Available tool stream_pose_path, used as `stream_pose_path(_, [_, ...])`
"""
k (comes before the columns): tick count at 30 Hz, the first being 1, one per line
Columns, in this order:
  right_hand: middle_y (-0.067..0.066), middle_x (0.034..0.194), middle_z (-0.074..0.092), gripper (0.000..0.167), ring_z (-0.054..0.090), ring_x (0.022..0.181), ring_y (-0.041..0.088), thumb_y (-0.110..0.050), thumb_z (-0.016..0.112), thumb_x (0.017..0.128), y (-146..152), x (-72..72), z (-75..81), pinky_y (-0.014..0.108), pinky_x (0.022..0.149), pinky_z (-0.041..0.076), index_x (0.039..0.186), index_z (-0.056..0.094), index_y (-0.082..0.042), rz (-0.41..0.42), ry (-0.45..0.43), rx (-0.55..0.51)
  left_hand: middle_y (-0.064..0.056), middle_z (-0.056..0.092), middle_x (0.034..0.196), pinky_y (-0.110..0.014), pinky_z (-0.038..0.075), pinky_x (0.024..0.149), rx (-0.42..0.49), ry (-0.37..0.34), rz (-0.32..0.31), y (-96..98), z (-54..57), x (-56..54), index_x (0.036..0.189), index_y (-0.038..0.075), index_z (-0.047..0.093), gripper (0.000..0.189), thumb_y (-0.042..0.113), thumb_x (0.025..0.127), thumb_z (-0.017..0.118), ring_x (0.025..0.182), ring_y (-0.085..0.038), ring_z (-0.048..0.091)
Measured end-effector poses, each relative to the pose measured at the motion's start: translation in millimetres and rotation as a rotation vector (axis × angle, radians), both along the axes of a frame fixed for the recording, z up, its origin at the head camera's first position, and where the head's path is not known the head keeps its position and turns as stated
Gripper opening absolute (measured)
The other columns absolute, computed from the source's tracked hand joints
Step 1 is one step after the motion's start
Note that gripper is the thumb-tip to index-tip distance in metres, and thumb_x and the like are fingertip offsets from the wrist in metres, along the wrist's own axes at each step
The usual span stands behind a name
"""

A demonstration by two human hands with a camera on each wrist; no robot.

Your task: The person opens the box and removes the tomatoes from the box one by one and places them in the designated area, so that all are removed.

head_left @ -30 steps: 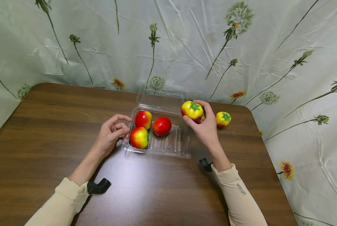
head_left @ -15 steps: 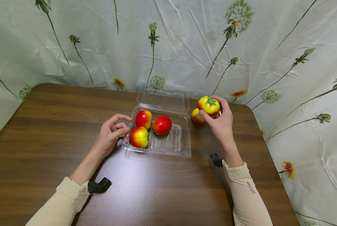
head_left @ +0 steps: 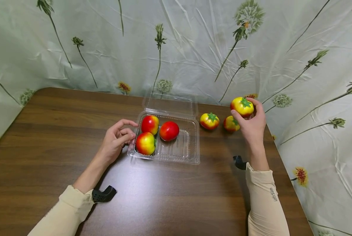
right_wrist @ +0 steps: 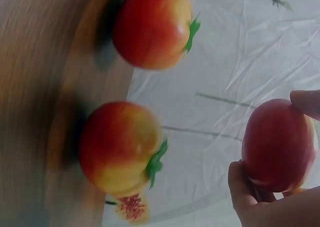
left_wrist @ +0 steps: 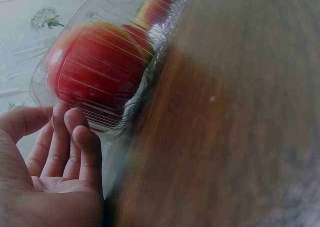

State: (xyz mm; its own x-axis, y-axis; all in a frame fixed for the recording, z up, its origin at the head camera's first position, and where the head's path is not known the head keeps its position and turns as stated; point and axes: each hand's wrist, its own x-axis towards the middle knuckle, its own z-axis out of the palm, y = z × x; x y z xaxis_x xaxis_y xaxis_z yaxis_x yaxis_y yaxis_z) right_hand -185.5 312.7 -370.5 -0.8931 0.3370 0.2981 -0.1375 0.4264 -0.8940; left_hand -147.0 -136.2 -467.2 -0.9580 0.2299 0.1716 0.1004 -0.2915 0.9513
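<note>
My right hand (head_left: 253, 123) grips a yellow-and-red persimmon (head_left: 242, 107) with a green leafy cap, held above the table's far right. In the right wrist view, thumb and fingers wrap that persimmon (right_wrist: 277, 144). Below and left of it, two similar persimmons, one (head_left: 209, 121) beside the container and another (head_left: 231, 124) nearer the hand, sit on the table. The clear plastic container (head_left: 181, 159) lies with its lid open at the back. Three persimmons, including a red one (head_left: 169, 131), sit in its left and middle part. My left hand (left_wrist: 55, 172) pinches the container's left rim.
The brown wooden table (head_left: 164, 203) reaches back to a pale flower-printed curtain (head_left: 111, 46). The transparent lid (head_left: 170, 106) leans back toward that curtain. A black wrist camera (head_left: 104, 194) sits on the left wrist, another (head_left: 239, 162) on the right.
My right hand has carried its persimmon from above the container's right side to the far right of the table, uncovering the two persimmons there. The left hand and container have stayed put.
</note>
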Motion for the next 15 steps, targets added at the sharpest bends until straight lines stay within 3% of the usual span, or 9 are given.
stream_pose_path(5, [0.001,0.141,0.052,0.067,0.051,0.115,0.012,-0.015,0.083,0.09,11,-1.2,-2.3,0.017,0.093,0.049,0.149,0.051,-0.012,-0.065,-0.042,0.04,-0.002,0.072,0.078,-0.019,0.054,0.058,0.008,0.002,0.0,0.4,-0.4,0.2,0.123,-0.001,0.061,0.026,-0.011,0.1,0.057,0.061,-0.015,0.06])
stream_pose_path(15, [-0.007,0.137,0.05,0.066,0.049,0.12,0.01,-0.014,0.083,0.089,40,-5.9,-6.6,0.022,0.099,0.049,0.147,0.051,-0.013,-0.134,-0.055,-0.045,-0.002,0.072,0.078,-0.018,0.053,0.058,0.009,0.007,0.003,0.5,-0.8,-0.2,0.123,0.0,0.062,0.027,-0.013,0.099,0.057,0.062,-0.012,0.06])
